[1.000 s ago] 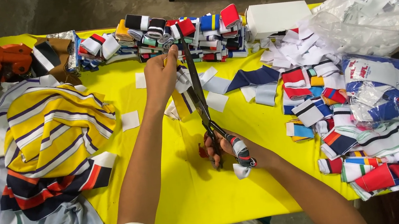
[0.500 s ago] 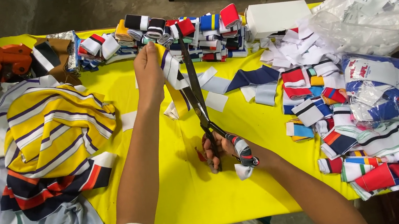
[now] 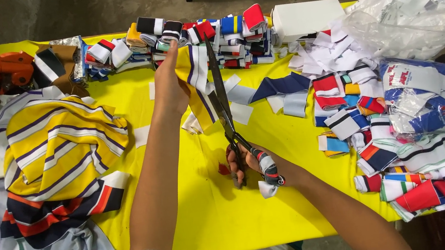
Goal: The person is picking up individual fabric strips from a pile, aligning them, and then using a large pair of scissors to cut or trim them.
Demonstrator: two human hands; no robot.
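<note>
Left hand, upper centre of frame, pinches a striped strip upright above the yellow table. Right hand, centre, grips the scissors handles; blades nearly closed, touching the strip's right edge.

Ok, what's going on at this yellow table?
A person is cutting fabric. The left hand holds up a yellow strip with white and dark stripes, and the right hand works large scissors along its edge, blades pointing away from the person. A heap of striped cloth lies to the left on the yellow table, and folded coloured pieces line the far edge and the right side.
</note>
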